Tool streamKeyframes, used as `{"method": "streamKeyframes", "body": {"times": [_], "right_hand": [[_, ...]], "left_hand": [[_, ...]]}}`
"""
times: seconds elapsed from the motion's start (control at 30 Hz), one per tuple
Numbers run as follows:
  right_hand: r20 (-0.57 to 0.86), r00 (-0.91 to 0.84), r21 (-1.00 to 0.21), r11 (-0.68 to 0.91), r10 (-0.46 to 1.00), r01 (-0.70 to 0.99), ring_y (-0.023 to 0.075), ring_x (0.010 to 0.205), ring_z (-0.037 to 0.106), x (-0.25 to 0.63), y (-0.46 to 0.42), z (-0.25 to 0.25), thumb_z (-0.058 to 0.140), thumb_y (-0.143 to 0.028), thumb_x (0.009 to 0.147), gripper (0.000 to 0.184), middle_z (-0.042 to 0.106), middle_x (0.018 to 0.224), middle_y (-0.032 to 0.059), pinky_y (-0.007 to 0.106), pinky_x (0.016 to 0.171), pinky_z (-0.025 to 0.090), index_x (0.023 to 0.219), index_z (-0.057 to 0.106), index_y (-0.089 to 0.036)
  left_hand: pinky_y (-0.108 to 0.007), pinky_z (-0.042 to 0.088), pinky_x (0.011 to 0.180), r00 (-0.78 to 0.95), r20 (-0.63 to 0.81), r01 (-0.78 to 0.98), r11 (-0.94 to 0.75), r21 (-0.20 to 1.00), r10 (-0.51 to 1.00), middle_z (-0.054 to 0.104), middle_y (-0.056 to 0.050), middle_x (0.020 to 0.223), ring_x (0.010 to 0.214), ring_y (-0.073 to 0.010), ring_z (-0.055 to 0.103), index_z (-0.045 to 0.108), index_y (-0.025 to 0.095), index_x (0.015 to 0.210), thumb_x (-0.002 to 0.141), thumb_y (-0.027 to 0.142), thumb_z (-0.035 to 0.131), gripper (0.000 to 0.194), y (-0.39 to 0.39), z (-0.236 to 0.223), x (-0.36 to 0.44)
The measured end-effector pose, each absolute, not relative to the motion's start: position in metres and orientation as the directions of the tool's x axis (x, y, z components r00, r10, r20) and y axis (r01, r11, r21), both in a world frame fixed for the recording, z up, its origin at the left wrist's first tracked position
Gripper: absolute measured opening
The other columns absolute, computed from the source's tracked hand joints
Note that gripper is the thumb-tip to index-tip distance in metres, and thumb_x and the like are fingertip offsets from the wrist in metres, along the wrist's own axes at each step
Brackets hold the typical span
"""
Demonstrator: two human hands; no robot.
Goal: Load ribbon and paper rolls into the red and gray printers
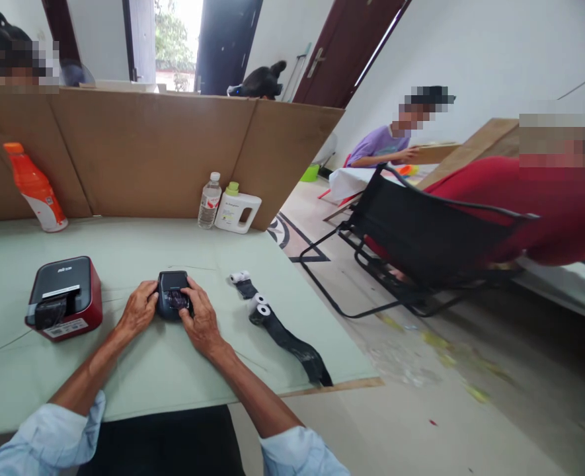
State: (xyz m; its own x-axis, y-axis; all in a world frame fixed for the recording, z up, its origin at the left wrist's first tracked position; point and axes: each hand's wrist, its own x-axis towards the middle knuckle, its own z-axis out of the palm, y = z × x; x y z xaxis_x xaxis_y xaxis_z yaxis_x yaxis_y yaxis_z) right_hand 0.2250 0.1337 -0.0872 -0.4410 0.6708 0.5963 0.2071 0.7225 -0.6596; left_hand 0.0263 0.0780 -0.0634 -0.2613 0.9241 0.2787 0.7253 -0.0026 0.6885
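At the left of the frame, a red-and-black machine (65, 294) stood on the pale green surface (143, 243). Left of centre, the half-curled left hand (140, 307) gripped a small black device (173, 283) with the partly closed right hand (201, 318). Beyond, white rolls (258, 305) trailed black film (288, 338) towards lower centre.

The table (163, 373) is pale green, bearing a black device (171, 288) and a black-and-red machine (69, 294) between its front and back edges, black ribbon (295, 347) with white rolls (260, 309) toward its front right corner, and an orange-and-white bottle (39, 192) and white, lime-capped jug (230, 215) at its back edge.
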Motion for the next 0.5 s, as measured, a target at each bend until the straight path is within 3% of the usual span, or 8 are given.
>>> {"method": "streamKeyframes", "body": {"times": [0.13,0.23,0.37,0.5], "right_hand": [[0.597,-0.441,-0.655,0.725,0.67,0.214,0.0288,0.142,0.05,0.225,0.134,-0.088,0.053,-0.009,0.085,0.044,0.052,0.154,0.0169,0.051,0.12,0.044,0.128,0.061,-0.018],[0.607,-0.433,-0.649,0.73,0.666,0.214,0.0294,0.142,0.051,0.224,0.134,-0.089,0.053,-0.01,0.086,0.043,0.052,0.154,0.0175,0.052,0.119,0.044,0.128,0.062,-0.017],[0.613,-0.431,-0.646,0.734,0.663,0.21,0.0297,0.141,0.051,0.224,0.134,-0.09,0.053,-0.01,0.087,0.043,0.051,0.155,0.0175,0.052,0.119,0.044,0.128,0.062,-0.017],[0.612,-0.432,-0.643,0.735,0.662,0.215,0.0294,0.141,0.051,0.224,0.134,-0.091,0.053,-0.009,0.086,0.044,0.051,0.156,0.0167,0.052,0.119,0.044,0.129,0.061,-0.018]], "left_hand": [[-0.043,0.053,0.102,-0.312,0.213,0.71,0.079,0.7,0.926,0.076,-0.012,0.11,0.106,-0.0266,0.069,0.077,0.017,0.102,0.091,0.021,0.05,0.03,0.09,-0.059,0.022],[-0.04,0.055,0.095,-0.334,0.166,0.685,0.119,0.718,0.928,0.077,-0.009,0.098,0.095,-0.025,0.07,0.077,0.017,0.099,0.088,0.021,0.054,0.025,0.101,-0.054,0.014],[-0.029,0.056,0.073,-0.328,0.085,0.62,0.147,0.771,0.941,0.075,-0.005,0.088,0.079,-0.0192,0.068,0.074,0.016,0.118,0.085,0.017,0.055,0.038,0.107,-0.049,0.01],[-0.02,0.044,0.045,-0.295,-0.036,0.524,0.193,0.829,0.955,0.061,0.003,0.062,0.047,-0.012,0.054,0.064,0.013,0.139,0.088,0.021,0.055,0.052,0.107,-0.048,0.009]]}}
